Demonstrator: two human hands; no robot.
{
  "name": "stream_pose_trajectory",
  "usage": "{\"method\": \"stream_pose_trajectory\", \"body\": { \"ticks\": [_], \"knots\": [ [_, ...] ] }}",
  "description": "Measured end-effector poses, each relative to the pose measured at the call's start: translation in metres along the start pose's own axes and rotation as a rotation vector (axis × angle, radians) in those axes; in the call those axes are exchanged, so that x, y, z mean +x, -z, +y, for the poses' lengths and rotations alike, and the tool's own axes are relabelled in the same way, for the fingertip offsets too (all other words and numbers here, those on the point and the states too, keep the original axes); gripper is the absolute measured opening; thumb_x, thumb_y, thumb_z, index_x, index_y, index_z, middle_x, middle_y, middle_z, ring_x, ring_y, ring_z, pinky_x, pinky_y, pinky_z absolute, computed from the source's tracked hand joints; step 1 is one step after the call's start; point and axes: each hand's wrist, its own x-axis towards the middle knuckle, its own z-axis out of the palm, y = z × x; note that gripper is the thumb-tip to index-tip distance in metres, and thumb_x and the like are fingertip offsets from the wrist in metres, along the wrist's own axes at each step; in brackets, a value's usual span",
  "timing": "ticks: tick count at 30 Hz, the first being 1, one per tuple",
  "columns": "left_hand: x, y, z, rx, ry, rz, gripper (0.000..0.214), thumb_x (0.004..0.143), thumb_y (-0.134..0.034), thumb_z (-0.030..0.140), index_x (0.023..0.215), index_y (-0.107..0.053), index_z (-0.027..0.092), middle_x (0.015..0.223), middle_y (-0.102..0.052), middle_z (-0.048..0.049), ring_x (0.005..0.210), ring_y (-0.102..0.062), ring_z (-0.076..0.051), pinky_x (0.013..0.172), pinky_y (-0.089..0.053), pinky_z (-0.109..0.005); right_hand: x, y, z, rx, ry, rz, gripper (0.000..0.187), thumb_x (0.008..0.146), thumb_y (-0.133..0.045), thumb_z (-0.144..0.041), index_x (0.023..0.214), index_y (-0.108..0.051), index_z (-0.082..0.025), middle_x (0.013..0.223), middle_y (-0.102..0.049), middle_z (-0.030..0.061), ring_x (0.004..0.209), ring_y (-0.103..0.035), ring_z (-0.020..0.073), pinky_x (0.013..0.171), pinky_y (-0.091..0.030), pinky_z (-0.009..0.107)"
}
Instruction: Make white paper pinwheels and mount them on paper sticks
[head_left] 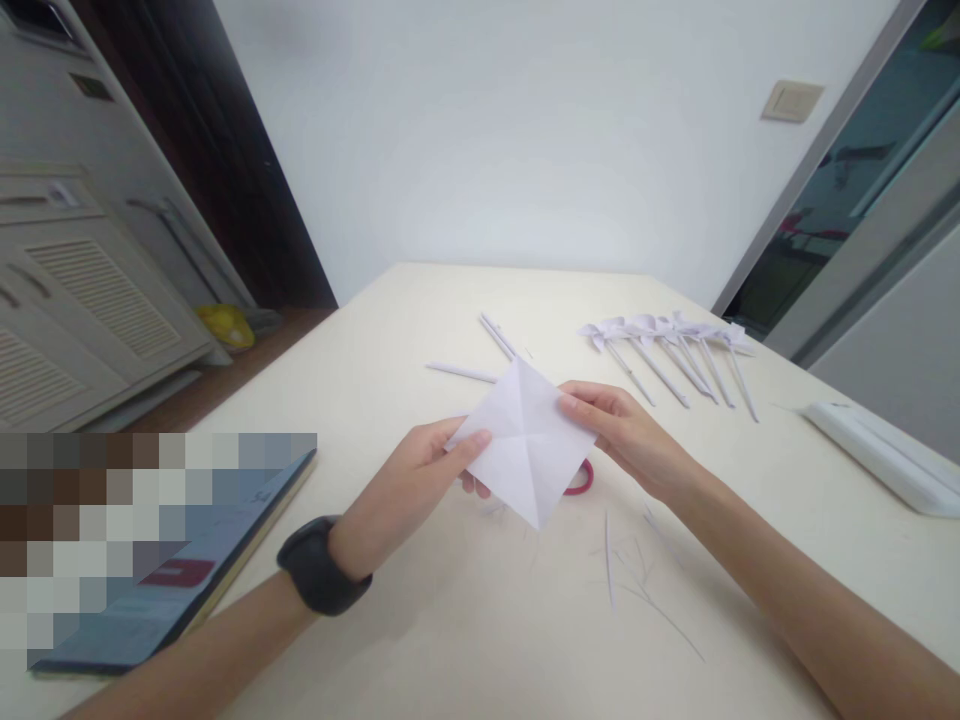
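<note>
A white square sheet of paper (525,440) with crossed fold creases is held corner-up above the cream table (420,620). My left hand (420,480) pinches its left corner, thumb on top; a black watch sits on that wrist. My right hand (626,435) pinches the right corner. Under the paper a red-handled tool (583,480), probably scissors, lies partly hidden on the table.
Several finished white paper pinwheels on sticks (675,350) lie at the back right. Loose white paper sticks (480,360) lie behind the sheet. Thin paper strips (609,560) litter the near table. A book (195,570) lies at the left, a white long object (885,455) at the right edge.
</note>
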Motion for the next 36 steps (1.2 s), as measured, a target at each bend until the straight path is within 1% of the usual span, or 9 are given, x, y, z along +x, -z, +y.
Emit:
{"method": "stream_pose_trajectory", "body": {
  "ticks": [2, 4, 6, 8, 12, 16, 25, 31, 36],
  "knots": [
    [0.000, 0.000, 0.000, -0.047, 0.017, 0.039, 0.030, 0.086, -0.049, 0.040, 0.071, -0.063, 0.018, 0.062, -0.062, 0.0003, 0.061, -0.056, -0.015, 0.059, -0.043, -0.023, 0.000, -0.002, 0.001, 0.083, -0.030, -0.079, 0.025, 0.087, -0.053, -0.035, 0.097, -0.063, -0.015, 0.080, -0.061, 0.0029, 0.071, -0.056, 0.0119, 0.065, -0.043, 0.023],
    [0.000, -0.001, 0.000, -0.140, 0.047, 0.073, 0.027, 0.086, -0.050, 0.039, 0.082, -0.066, 0.019, 0.074, -0.067, -0.0015, 0.069, -0.060, -0.017, 0.064, -0.046, -0.024, 0.000, -0.004, 0.002, 0.171, -0.054, -0.138, 0.025, 0.087, -0.053, -0.033, 0.101, -0.063, -0.015, 0.086, -0.063, 0.0050, 0.077, -0.058, 0.0136, 0.071, -0.046, 0.025],
    [-0.001, -0.001, 0.000, -0.264, 0.070, 0.073, 0.028, 0.087, -0.048, 0.039, 0.095, -0.066, 0.019, 0.086, -0.070, -0.0035, 0.076, -0.062, -0.019, 0.070, -0.049, -0.027, -0.001, -0.005, 0.002, 0.239, -0.057, -0.159, 0.026, 0.088, -0.051, -0.032, 0.103, -0.063, -0.015, 0.093, -0.064, 0.0070, 0.082, -0.060, 0.0151, 0.077, -0.047, 0.027],
    [-0.002, -0.001, 0.001, -0.364, 0.061, 0.065, 0.029, 0.088, -0.047, 0.037, 0.102, -0.065, 0.019, 0.094, -0.070, -0.0051, 0.081, -0.063, -0.020, 0.074, -0.050, -0.029, -0.001, -0.004, 0.003, 0.276, -0.057, -0.162, 0.028, 0.090, -0.048, -0.033, 0.104, -0.063, -0.014, 0.098, -0.064, 0.0090, 0.087, -0.060, 0.0165, 0.081, -0.047, 0.030],
    [-0.003, -0.001, 0.005, -0.427, -0.014, 0.144, 0.027, 0.088, -0.050, 0.033, 0.103, -0.066, 0.018, 0.106, -0.068, -0.0060, 0.093, -0.061, -0.021, 0.077, -0.050, -0.027, 0.000, -0.002, 0.004, 0.307, -0.071, -0.156, 0.035, 0.092, -0.043, -0.037, 0.106, -0.063, -0.013, 0.105, -0.063, 0.0114, 0.095, -0.060, 0.0193, 0.089, -0.046, 0.035],
    [-0.004, -0.002, 0.007, -0.480, -0.039, 0.196, 0.024, 0.087, -0.053, 0.030, 0.103, -0.067, 0.018, 0.109, -0.068, -0.0055, 0.098, -0.060, -0.021, 0.079, -0.050, -0.027, 0.000, -0.001, 0.004, 0.338, -0.078, -0.170, 0.035, 0.092, -0.043, -0.038, 0.109, -0.062, -0.014, 0.110, -0.062, 0.0121, 0.101, -0.059, 0.0208, 0.093, -0.044, 0.038],
    [-0.004, -0.001, 0.010, -0.582, -0.016, 0.214, 0.025, 0.084, -0.056, 0.030, 0.100, -0.069, 0.015, 0.095, -0.073, -0.0087, 0.085, -0.067, -0.022, 0.077, -0.054, -0.032, -0.001, -0.003, 0.004, 0.373, -0.065, -0.191, 0.037, 0.093, -0.039, -0.038, 0.109, -0.062, -0.013, 0.112, -0.062, 0.0129, 0.101, -0.060, 0.0214, 0.094, -0.044, 0.040],
    [-0.006, 0.005, 0.016, -0.542, 0.005, 0.112, 0.023, 0.085, -0.055, 0.028, 0.098, -0.070, 0.016, 0.100, -0.072, -0.0079, 0.089, -0.066, -0.023, 0.075, -0.054, -0.030, -0.001, -0.004, 0.001, 0.347, -0.056, -0.153, 0.038, 0.093, -0.040, -0.038, 0.101, -0.065, -0.011, 0.096, -0.067, 0.0110, 0.089, -0.064, 0.0178, 0.085, -0.049, 0.033],
    [-0.008, 0.010, 0.030, -0.489, -0.023, 0.129, 0.019, 0.085, -0.055, 0.025, 0.095, -0.071, 0.019, 0.101, -0.072, -0.0047, 0.089, -0.065, -0.020, 0.073, -0.053, -0.025, -0.005, -0.009, -0.011, 0.255, -0.094, -0.113, 0.040, 0.092, -0.041, -0.041, 0.090, -0.067, -0.010, 0.085, -0.069, 0.0103, 0.076, -0.065, 0.0143, 0.074, -0.052, 0.027]
  ]
}}
